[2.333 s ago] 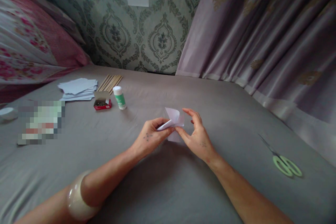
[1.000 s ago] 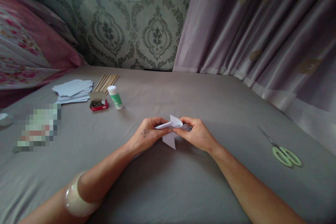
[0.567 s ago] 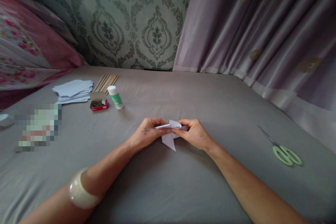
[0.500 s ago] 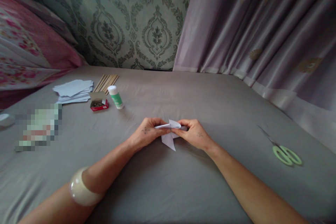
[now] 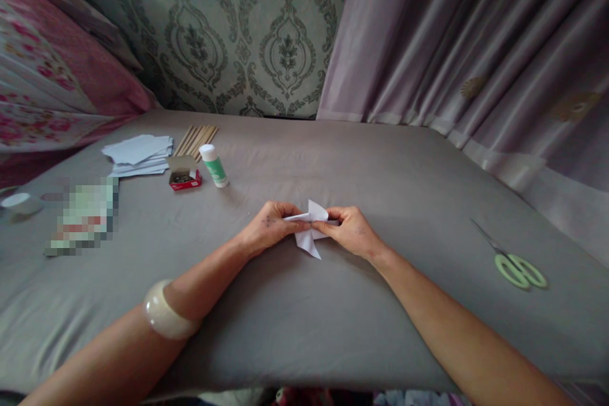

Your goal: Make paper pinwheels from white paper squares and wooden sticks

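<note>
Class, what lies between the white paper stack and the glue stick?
Head view: a small open red box sits between the paper stack and glue stick.

Green scissors (image 5: 518, 269) far right; glue stick (image 5: 214, 165), red box (image 5: 184, 176) left

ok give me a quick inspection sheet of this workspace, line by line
surface: grey cloth-covered surface, lightly creased.
things in hand: folded white paper, pinched between both hands, one point hanging toward the cloth.
clutter: stack of paper sheets, wooden sticks, red box with its flap open and glue stick at far left; green scissors lying at right.
hands: left hand and right hand both closed on the paper; pale bangle on the left forearm.
cables: nothing seen.
surroundings: patterned wallpaper behind, mauve curtain at right, floral fabric at left.
</note>
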A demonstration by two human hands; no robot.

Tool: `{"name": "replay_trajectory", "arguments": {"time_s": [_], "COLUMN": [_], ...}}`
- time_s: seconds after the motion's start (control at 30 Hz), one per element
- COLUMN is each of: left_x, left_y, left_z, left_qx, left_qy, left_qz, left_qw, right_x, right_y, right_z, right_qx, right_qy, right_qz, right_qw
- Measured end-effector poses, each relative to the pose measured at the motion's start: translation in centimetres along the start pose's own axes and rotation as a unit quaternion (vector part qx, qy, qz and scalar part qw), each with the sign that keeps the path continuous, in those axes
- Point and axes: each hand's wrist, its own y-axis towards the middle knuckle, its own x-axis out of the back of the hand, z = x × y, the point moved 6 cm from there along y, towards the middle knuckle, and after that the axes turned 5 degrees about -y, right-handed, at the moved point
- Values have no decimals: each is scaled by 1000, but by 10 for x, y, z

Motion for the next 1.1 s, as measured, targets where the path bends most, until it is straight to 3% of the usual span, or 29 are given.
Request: {"name": "replay_trajectory", "arguments": {"time_s": [1.1], "left_x": [-1], "left_y": [1], "left_z": [3], "left_qx": [9], "left_qy": [-8], "left_qz": [21], "left_qw": [1000], "right_x": [-1], "right_y": [-3], "right_z": [1], "right_qx": [-21], "right_qy": [3], "right_qz": [15], "right_qw": [1000]}}
